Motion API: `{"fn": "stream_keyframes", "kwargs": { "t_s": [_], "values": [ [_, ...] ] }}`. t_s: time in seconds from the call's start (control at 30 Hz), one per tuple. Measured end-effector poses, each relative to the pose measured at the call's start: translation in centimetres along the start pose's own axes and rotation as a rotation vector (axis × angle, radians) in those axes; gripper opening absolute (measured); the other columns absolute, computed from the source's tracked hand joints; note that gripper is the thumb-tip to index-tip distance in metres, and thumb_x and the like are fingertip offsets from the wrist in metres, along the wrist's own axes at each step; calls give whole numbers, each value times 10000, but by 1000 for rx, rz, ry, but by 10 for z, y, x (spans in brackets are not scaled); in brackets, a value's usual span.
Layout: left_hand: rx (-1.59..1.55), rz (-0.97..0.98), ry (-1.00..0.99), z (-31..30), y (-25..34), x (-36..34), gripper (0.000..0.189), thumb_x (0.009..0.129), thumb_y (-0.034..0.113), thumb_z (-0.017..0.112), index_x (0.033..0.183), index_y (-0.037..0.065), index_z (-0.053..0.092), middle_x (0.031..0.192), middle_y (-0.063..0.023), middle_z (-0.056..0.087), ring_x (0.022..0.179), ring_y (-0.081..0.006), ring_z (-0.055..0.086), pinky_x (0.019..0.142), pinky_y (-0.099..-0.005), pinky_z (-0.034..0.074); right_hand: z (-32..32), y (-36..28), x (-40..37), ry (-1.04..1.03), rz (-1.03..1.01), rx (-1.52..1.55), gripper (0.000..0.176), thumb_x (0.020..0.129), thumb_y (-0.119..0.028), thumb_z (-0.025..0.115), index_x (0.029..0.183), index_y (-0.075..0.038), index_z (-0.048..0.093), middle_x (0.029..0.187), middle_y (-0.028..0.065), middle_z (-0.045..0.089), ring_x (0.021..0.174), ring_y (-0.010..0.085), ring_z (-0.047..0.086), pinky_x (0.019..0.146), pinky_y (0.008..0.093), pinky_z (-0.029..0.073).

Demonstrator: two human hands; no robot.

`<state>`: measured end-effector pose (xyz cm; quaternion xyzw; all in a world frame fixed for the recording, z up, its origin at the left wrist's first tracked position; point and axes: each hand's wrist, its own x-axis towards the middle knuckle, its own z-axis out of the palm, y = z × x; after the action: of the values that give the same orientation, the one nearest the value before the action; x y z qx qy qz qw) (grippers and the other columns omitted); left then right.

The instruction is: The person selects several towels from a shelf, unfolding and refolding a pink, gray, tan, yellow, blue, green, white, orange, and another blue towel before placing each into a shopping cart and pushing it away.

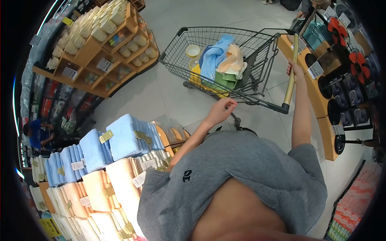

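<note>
My right hand [295,69] is wrapped round the yellow handle [292,80] of a dark wire shopping cart [177,54]. In front of my body, my left hand [220,111] hangs near the cart's lower rim with its fingers curled; what they hold, if anything, cannot be made out. Inside the cart lie a blue cloth [214,60], a peach cloth [232,57] and a green cloth [226,80], heaped together. A pale yellow-rimmed bowl [193,50] is beside them, with yellow items underneath.
Stacks of folded blue towels [128,136] and peach towels [120,172] stand at the lower left. Wooden shelving [90,60] is beyond them. A display with red fan blades [337,31] lines the right. A person in blue [37,134] is at the far left.
</note>
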<state>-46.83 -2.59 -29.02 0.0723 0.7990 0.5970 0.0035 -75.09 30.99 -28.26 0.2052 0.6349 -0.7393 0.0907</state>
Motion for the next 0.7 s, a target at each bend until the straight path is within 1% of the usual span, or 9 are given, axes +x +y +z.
{"fn": "stream_keyframes", "kwargs": {
  "t_s": [0.03,0.13,0.23,0.27,0.37,0.4,0.5,0.53,0.7],
  "values": [
    [-11,31,6,17,12,6,144,903,117,607,1008,26,645,1017,-80,628,908,-181,617,817,-312,492,1,0,0,-16,2,11,246,862,-242,693,793,-88,515,602,-6,498,477,102,496,419,235,460],
    [-38,248,213,64,57,26,147,881,70,617,1021,30,637,1024,-87,616,918,-195,612,819,-305,484,3,3,4,-85,-14,128,210,846,-152,688,826,-51,504,623,24,500,488,129,502,420,277,452],
    [100,410,371,100,92,51,181,858,63,631,1037,34,629,1029,-106,609,952,-241,601,832,-316,474,8,11,8,-153,-5,244,211,845,-139,687,836,-44,498,630,35,497,489,140,499,431,290,456],
    [206,398,342,109,104,58,297,851,110,648,1129,31,582,1082,-141,588,988,-293,587,857,-338,470,8,12,6,-153,-9,262,212,846,-136,684,840,-39,496,633,39,498,488,142,499,431,291,455],
    [390,314,269,147,116,79,463,839,176,670,1237,18,492,1156,-171,556,1019,-332,578,884,-371,466,15,13,-12,-154,-16,337,215,851,-129,677,850,-25,489,640,50,500,486,149,499,431,295,450],
    [483,207,143,156,121,80,614,838,199,659,1336,8,355,1186,-208,528,996,-376,590,858,-414,484,16,14,-18,-158,-17,366,217,853,-130,674,852,-21,487,641,52,500,486,150,500,430,296,449],
    [655,-125,-23,187,142,78,660,843,202,633,1372,11,287,1174,-239,516,947,-410,603,802,-458,500,16,21,-32,-171,-22,412,220,860,-133,668,852,-21,479,640,53,498,485,151,501,430,299,445],
    [693,-87,78,198,136,76,656,845,200,609,1384,46,268,1076,-249,555,827,-422,625,713,-489,514,15,24,-37,-173,-21,420,221,862,-135,666,851,-23,476,639,52,497,485,151,501,430,300,444],
    [849,-282,208,211,119,55,509,834,188,607,1290,138,386,820,-208,637,701,-419,639,628,-504,517,5,42,-78,-201,-39,457,235,872,-154,660,853,-23,465,644,43,493,485,148,504,435,294,443]
  ]
}}
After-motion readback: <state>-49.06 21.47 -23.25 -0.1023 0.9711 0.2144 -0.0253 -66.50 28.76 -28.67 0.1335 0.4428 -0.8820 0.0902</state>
